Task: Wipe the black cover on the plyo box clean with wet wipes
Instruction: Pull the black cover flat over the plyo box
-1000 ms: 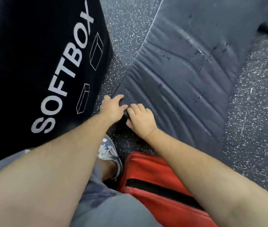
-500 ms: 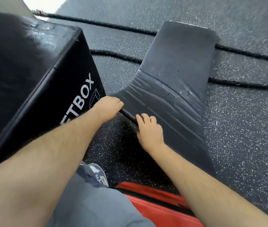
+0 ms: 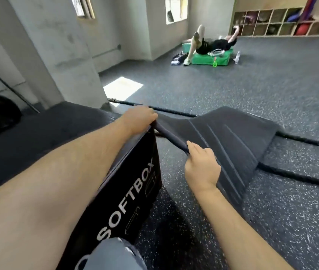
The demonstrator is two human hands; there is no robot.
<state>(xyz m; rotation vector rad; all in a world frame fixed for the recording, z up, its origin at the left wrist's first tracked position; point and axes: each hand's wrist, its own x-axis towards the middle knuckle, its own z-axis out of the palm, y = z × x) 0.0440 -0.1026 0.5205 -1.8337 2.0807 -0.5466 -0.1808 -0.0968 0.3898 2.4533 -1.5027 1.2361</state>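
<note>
Left of the left grip (image 3: 137, 118), the plyo box (image 3: 139, 172) walls off that side; only the room above its flat top is open. Between the two grips, the rolled edge of the black cover (image 3: 232, 137) stretches like a bar. Under it, the speckled floor (image 3: 174, 221) lies open between the box's side and the right grip (image 3: 201, 166). Right of the right grip, the cover slopes down to the floor. Beyond both grips, black ropes (image 3: 310, 141) cross the floor.

Black plyo box (image 3: 133, 172) with white lettering, dark grey cover (image 3: 232, 137), white-speckled black floor (image 3: 271, 221)
</note>
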